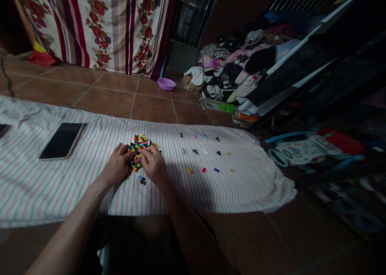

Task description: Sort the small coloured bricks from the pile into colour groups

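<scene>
- The person's right hand (pixel 153 165) is at the near right side of the pile of small coloured pieces (pixel 138 141), thumb and index fingertips drawn close together over it; whether a piece is pinched between them cannot be told.
- The left hand (pixel 117 165) is at the pile's left edge, fingers bent and reaching in among the pieces; whether they grip anything cannot be told either.
- The pile is between the two hands, mixed in colour: yellow, red, green, black and orange show.
- Just on the near side of the pile, a few dark loose pieces (pixel 142 181) lie apart from it.
- To the right of the pile, small clusters stand in three rough rows, each looking like one colour, among them a yellow cluster (pixel 189 170), a red cluster (pixel 204 170) and a white cluster (pixel 206 151).
- The step in hand, judging by this layout, is picking through the pile by colour, with much of it left unsorted.
- The next move would seem to call for a fine pinch on one piece, the left fingers spreading its neighbours aside, and a light touch so that the pile does not scatter rightward into the clusters.
- Farther out, left of the pile, a dark-screened device (pixel 62 141) lies flat on the striped cloth (pixel 250 190).
- Beyond the pile, on the tiled floor, sits a purple basin (pixel 166 84).
</scene>
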`<state>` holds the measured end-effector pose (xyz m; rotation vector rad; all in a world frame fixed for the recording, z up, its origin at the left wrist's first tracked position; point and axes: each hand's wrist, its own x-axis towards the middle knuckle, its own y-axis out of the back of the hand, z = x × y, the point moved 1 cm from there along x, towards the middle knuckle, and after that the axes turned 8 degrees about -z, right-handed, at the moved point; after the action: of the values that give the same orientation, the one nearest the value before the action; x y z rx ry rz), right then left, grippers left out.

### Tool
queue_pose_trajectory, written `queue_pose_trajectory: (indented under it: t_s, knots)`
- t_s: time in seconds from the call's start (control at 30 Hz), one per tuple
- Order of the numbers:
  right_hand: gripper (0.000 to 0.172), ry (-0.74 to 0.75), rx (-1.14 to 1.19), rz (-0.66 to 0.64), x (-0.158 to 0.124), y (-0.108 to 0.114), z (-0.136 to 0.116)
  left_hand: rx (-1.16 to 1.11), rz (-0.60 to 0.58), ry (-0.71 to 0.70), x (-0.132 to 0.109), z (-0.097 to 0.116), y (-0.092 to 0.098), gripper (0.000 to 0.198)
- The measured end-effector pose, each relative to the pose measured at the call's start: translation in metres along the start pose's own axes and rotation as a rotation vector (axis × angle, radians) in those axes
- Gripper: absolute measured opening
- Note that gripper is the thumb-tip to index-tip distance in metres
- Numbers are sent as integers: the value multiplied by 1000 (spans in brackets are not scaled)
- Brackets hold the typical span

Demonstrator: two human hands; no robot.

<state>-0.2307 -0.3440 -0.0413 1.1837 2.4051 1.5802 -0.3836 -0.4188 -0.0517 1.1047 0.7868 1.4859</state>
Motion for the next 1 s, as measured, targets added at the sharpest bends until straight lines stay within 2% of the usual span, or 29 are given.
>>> queue_pose_trajectory:
  t_s: [0.23, 0.4, 0.67, 0.8, 1.0]
  knots:
    - [27, -35, 56, 3, -1, 6, 2, 3, -8, 10, 2, 0, 1, 45]
    - [28, -80, 104, 74, -6, 16, 11, 9, 17, 56, 3, 1, -1, 45]
    - [25, -213, 286, 170, -18, 38, 34, 10, 20, 64, 4, 4, 0, 45]
    - [25, -224, 303, 173, -27, 47, 44, -5, 18, 89, 5, 4, 2, 45]
    - [26, -289, 287, 270, -46, 70, 65, 13, -1, 153, 8, 5, 3, 43]
